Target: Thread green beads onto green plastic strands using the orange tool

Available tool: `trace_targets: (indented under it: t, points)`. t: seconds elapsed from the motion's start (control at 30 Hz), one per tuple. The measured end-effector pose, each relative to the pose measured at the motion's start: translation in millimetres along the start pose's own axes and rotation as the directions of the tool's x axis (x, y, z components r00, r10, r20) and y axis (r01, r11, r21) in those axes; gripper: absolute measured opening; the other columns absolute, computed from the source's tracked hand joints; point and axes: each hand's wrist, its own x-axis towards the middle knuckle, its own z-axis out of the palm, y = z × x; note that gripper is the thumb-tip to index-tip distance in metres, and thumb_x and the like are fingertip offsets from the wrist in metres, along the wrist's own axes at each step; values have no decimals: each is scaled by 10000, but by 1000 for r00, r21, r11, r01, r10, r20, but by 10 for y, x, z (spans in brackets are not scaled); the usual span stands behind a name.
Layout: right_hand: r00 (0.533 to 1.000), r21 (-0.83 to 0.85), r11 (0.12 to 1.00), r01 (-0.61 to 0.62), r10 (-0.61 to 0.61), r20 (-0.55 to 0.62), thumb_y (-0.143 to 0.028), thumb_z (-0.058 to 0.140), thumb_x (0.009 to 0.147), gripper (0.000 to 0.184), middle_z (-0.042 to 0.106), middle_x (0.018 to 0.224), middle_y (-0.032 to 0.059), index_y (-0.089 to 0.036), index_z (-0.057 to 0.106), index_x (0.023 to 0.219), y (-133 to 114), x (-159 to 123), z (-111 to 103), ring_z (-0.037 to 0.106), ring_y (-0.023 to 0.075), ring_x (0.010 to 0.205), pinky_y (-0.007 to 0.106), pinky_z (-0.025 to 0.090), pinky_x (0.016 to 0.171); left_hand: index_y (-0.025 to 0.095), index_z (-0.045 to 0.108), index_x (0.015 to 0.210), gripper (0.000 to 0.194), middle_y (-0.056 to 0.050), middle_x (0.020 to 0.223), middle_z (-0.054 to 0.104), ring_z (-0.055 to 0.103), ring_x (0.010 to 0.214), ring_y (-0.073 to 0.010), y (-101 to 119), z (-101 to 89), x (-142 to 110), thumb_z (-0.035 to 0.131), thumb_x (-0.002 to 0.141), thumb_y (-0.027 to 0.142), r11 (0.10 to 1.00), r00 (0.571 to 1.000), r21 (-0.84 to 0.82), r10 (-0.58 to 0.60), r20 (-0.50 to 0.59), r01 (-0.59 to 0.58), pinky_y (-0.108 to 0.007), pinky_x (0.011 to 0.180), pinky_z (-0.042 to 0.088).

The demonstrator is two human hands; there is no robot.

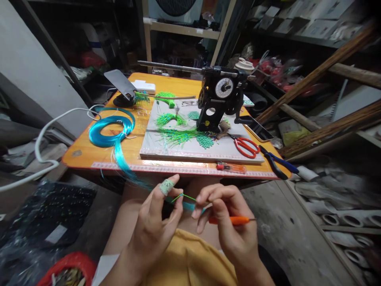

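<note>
My left hand [159, 216] pinches a short bright green strand [188, 196] between thumb and fingers, with a small knot or bead at the pinch. Pale green tape [166, 186] wraps its index finger, which points up. The strand's other end reaches the fingertips of my right hand [230, 210], which are closed on it. Also lodged in that right hand is an orange-handled tool [235, 220] with a thin metal tip; its exact kind is unclear. Under the hands passes a teal fibre bundle [123, 159], coming from a coil [104, 133] on the table.
On the orange table [77, 154], a board [166, 156] bears a black hand-cranked machine [212, 95], green strands [178, 136], turquoise beads [205, 141] and red-handled scissors [247, 147]. Pliers [276, 161] and an orange cutter [231, 167] lie near the front edge. A phone stands at the back left.
</note>
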Motion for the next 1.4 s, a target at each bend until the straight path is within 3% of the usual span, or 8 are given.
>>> trace_targets:
  t: [0.1,0.23,0.43,0.5,0.6,0.8,1.1,1.4]
  points:
    - [996,-62,996,-60,64,62,-252,507,1013,86,587,811,-4,-249,580,967,-27,28,-53,604,104,535,216,546,459,303,449,1424,720,-39,1071,752,747,844,-164,-32,5,-37,687,819,-6,1000,999,-1,24,-37,-24,-275,874,591]
    - [971,-526,818,232,-164,174,-133,641,904,164,592,828,36,-233,695,1022,-16,86,-137,610,142,655,241,530,564,384,428,1436,791,-13,1133,727,726,912,-154,-68,22,-101,689,814,-28,991,999,-130,9,-51,-15,-283,919,570]
    - [897,-706,564,428,-358,258,-18,555,911,386,576,875,60,-246,680,1196,-10,58,-282,595,145,700,244,509,605,335,522,1410,755,-82,1377,614,648,1175,-254,-20,-101,7,832,733,462,641,866,-594,-260,428,486,-314,987,552]
    - [885,-724,515,459,-341,318,-40,546,932,407,592,882,62,-258,648,1259,-8,38,-315,600,153,712,250,518,617,283,625,1316,635,-93,1296,666,673,1126,-257,10,-114,74,783,756,537,532,825,-636,-285,488,559,-307,950,566]
    - [878,-725,495,478,-301,373,-80,524,963,398,619,906,66,-259,613,1308,16,18,-349,630,169,764,254,548,655,207,747,980,192,-50,960,742,717,920,-194,30,-73,146,755,848,346,602,813,-550,-378,442,579,-239,819,577]
    - [862,-772,442,457,-433,263,-43,574,932,310,545,928,57,-232,671,1157,-2,93,-347,598,130,716,227,538,619,186,694,798,97,-5,801,665,652,766,-131,-56,-24,148,664,881,146,881,931,-321,-283,230,347,-199,707,512]
    - [954,-623,723,299,-209,216,-49,571,921,169,618,894,55,-178,646,1001,-59,105,-93,632,148,780,244,525,714,173,694,886,103,-3,759,666,659,707,-124,-14,0,144,681,869,73,956,988,-276,-64,137,100,-200,660,527]
    - [960,-393,919,-5,115,257,-191,546,983,142,662,888,7,-228,683,978,-110,140,-147,586,128,752,238,434,646,74,659,934,153,-103,797,683,611,762,-178,-127,-41,181,675,834,-40,916,912,-109,397,103,-387,-276,680,547]
